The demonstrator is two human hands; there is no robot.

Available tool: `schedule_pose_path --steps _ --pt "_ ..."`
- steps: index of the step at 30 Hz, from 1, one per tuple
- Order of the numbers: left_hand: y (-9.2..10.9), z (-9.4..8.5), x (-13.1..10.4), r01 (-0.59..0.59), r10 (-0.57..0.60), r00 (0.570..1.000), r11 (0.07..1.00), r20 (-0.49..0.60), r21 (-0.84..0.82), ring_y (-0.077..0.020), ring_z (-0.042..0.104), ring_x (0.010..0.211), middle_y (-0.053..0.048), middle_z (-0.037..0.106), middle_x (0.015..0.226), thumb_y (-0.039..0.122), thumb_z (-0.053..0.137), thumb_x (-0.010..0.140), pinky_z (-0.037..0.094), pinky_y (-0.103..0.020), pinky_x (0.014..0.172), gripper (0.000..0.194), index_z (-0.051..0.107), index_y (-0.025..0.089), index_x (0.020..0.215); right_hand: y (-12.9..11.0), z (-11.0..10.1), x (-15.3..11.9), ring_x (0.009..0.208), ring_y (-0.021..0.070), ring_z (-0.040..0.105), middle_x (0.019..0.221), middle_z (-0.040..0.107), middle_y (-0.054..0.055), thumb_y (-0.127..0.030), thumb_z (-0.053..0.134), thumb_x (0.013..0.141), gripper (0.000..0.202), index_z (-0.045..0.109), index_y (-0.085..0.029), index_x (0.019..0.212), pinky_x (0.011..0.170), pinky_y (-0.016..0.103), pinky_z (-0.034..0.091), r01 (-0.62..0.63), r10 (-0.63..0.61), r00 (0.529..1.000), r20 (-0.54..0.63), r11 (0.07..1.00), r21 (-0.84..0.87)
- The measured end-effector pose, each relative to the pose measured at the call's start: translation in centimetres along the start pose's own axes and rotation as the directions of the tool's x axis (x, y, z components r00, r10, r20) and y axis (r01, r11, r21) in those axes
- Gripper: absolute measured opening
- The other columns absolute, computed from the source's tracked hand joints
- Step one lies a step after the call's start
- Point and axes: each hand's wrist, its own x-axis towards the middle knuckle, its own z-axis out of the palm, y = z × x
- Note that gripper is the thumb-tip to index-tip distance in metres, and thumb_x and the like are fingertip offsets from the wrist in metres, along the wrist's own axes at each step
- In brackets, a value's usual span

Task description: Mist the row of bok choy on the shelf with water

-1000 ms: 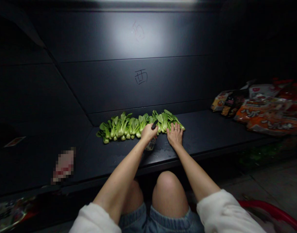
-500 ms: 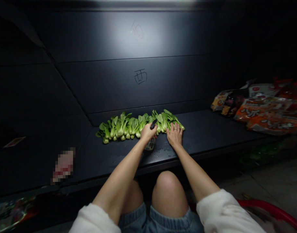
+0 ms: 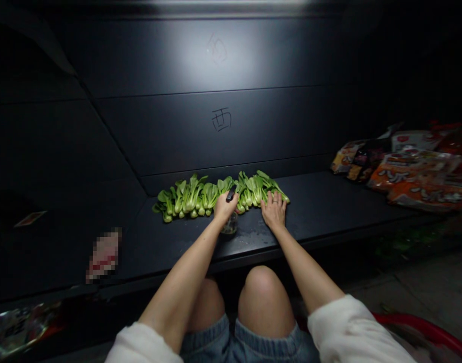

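A row of bok choy lies on the dark shelf, leaves toward the back panel and pale stem ends toward me. My left hand is wrapped round a spray bottle in front of the row's middle. Its black spray head sticks up above the thumb, and its clear body shows below the hand. At the right end of the row, my right hand rests with fingers extended over the stems of the last bok choy, not wrapped round them.
Plastic food packages are piled at the shelf's right end. Under the shelf on the right are dim green items. A red rim curves near the floor at lower right. A package sits at lower left.
My left hand has shifted a little left along the row with the spray bottle. My right hand stays at the row's right end. The whole view has moved slightly.
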Motion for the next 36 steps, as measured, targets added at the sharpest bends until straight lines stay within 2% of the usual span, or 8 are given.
schedule_pose_path --steps 7,17,24,30,36 --pt "-1.2 -1.1 -0.1 -0.005 0.008 0.999 0.997 0.04 -0.082 -0.0152 0.066 0.049 0.001 0.065 0.06 0.038 0.053 0.087 0.043 -0.022 0.05 0.022 0.059 0.018 0.08 -0.1 -0.3 -0.1 0.142 0.0351 0.032 0.153 0.038 0.024 -0.041 0.027 0.1 0.06 0.041 -0.006 0.147 0.113 0.055 0.025 -0.004 0.004 1.0 0.007 1.0 -0.014" --pt "-2.5 -3.7 -1.0 0.044 -0.05 0.997 0.994 -0.055 -0.096 -0.016 0.066 0.047 0.002 0.062 0.054 0.039 0.054 0.085 0.043 -0.023 0.05 0.024 0.056 0.018 0.073 -0.1 -0.3 -0.1 0.141 0.0353 0.034 0.152 0.04 0.023 -0.041 0.029 0.101 0.059 0.042 -0.006 0.147 0.112 0.055 0.026 0.002 -0.002 1.0 -0.009 0.999 -0.044" --pt "-3.3 -4.6 -1.5 -0.004 -0.016 0.995 0.982 -0.103 -0.189 -0.0173 0.064 0.044 0.001 0.063 0.055 0.038 0.057 0.082 0.042 -0.024 0.047 0.02 0.059 0.019 0.078 0.0 -0.1 -0.2 0.141 0.0351 0.033 0.152 0.04 0.023 -0.041 0.029 0.101 0.059 0.042 -0.006 0.147 0.112 0.055 0.026 0.017 -0.017 1.0 -0.011 0.997 -0.073" --pt "-3.8 -5.5 -1.9 0.001 -0.029 0.987 0.986 -0.158 -0.169 -0.0186 0.065 0.046 0.003 0.058 0.049 0.04 0.055 0.083 0.043 -0.024 0.049 0.023 0.058 0.02 0.073 0.0 0.0 -0.1 0.141 0.036 0.034 0.152 0.04 0.023 -0.041 0.028 0.101 0.059 0.042 -0.006 0.146 0.112 0.055 0.027 0.02 -0.021 1.0 -0.019 0.997 -0.079" --pt "-4.2 -6.2 -2.2 -0.012 -0.02 0.98 0.988 -0.2 -0.153 -0.0184 0.066 0.049 0.0 0.065 0.057 0.04 0.054 0.086 0.043 -0.025 0.05 0.022 0.063 0.02 0.082 0.3 0.3 -0.1 0.14 0.0367 0.035 0.15 0.042 0.024 -0.041 0.028 0.1 0.06 0.044 -0.005 0.145 0.111 0.055 0.028 0.04 -0.043 0.998 -0.045 0.996 -0.083"
